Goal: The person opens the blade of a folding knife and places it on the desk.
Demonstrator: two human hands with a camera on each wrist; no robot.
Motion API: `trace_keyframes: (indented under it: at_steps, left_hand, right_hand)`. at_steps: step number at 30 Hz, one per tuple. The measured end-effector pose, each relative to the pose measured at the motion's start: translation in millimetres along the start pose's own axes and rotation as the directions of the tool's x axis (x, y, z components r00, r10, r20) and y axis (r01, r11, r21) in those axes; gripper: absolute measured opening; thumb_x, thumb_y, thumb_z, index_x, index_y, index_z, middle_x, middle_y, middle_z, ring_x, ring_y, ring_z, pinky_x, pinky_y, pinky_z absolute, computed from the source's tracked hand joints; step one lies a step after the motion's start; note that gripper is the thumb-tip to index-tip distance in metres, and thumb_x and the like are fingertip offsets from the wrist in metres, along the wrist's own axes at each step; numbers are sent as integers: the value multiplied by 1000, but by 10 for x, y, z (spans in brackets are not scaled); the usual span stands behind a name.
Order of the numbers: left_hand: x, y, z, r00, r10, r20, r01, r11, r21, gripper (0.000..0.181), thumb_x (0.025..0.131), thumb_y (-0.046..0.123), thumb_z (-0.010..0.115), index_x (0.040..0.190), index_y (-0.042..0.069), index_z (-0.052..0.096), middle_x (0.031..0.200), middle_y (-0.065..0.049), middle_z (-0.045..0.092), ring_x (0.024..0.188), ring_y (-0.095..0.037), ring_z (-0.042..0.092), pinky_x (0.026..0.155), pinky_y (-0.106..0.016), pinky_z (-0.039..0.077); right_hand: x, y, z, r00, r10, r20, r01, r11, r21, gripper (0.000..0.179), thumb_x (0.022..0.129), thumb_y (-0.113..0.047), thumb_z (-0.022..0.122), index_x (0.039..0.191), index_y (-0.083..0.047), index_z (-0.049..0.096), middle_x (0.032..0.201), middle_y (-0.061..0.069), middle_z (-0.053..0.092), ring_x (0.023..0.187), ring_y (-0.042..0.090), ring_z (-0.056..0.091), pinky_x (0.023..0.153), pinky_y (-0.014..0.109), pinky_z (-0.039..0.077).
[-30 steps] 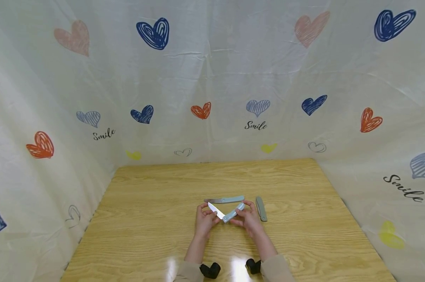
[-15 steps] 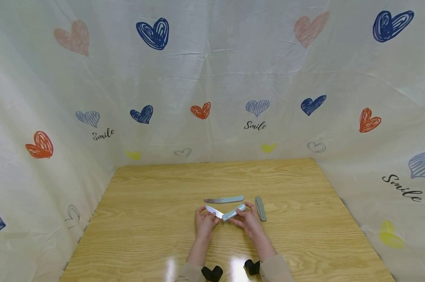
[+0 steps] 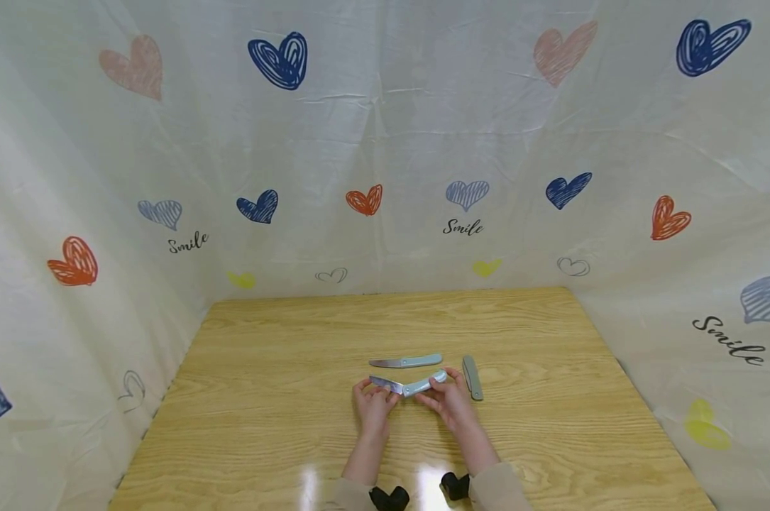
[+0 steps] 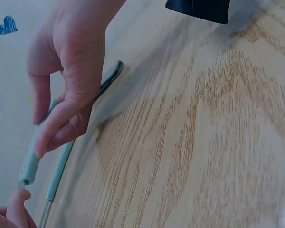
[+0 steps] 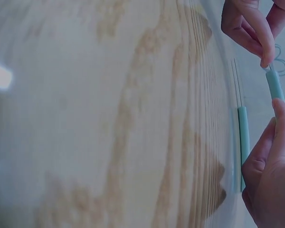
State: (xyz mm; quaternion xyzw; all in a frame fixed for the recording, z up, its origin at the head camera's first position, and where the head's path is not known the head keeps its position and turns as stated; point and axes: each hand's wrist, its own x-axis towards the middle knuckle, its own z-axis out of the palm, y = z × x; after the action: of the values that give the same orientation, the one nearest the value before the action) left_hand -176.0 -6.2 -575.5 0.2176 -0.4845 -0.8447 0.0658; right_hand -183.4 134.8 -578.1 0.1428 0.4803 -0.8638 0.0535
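Note:
A folding knife (image 3: 424,383) with a pale blue handle is held up between both hands, its blade swung out at a wide angle. My left hand (image 3: 375,410) pinches the blade (image 3: 387,385), fingertips near its tip and thumb along its face. The handle is in the grip of my right hand (image 3: 456,403), thumb on the near side; the left wrist view shows that handle (image 4: 31,164) clearly. Just beyond lies a second pale blue folding knife (image 3: 421,361), unfolded, blade to the left. A grey-green folding knife (image 3: 473,378), folded up, lies beside the right hand.
The wooden table (image 3: 263,369) has a hanging white cloth (image 3: 397,142) with printed hearts behind it and at both sides. A black band piece (image 3: 389,498) sits at the left wrist and another black piece (image 3: 455,486) at the right.
The held knife's blade has swung further out, closer to a straight line with its handle. My left hand has shifted slightly left and toward the body. The two knives on the table stay put.

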Motion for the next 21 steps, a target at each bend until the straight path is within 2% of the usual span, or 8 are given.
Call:
trace_keyframes:
  at_steps: [4, 14, 21]
  left_hand:
    - [-2, -20, 17, 1000, 3, -27, -4, 1000, -21, 46, 88, -20, 48, 126, -7, 27, 95, -18, 40, 80, -20, 52, 70, -25, 59]
    - [-42, -28, 58, 999, 46, -24, -47, 996, -73, 43, 90, -20, 46, 124, -7, 25, 95, -18, 38, 81, -19, 51, 77, -29, 59]
    - [-69, -24, 78, 999, 46, -25, -47, 996, -76, 41, 91, -18, 46, 124, -5, 24, 97, -17, 37, 83, -19, 53, 81, -31, 59]
  right_hand:
    - [-14, 20, -1, 1000, -2, -19, 3, 1000, 19, 48, 96, 10, 44, 133, 2, 15, 109, 20, 42, 81, 18, 61, 80, 39, 60]
    - [-20, 67, 40, 995, -29, -100, 40, 993, 110, 48, 97, 9, 43, 133, 0, 13, 102, 14, 43, 76, 15, 58, 76, 38, 61]
    - [-56, 71, 85, 989, -31, -143, 56, 982, 178, 39, 95, 13, 42, 121, -5, 19, 96, 10, 44, 72, 15, 60, 74, 38, 61]
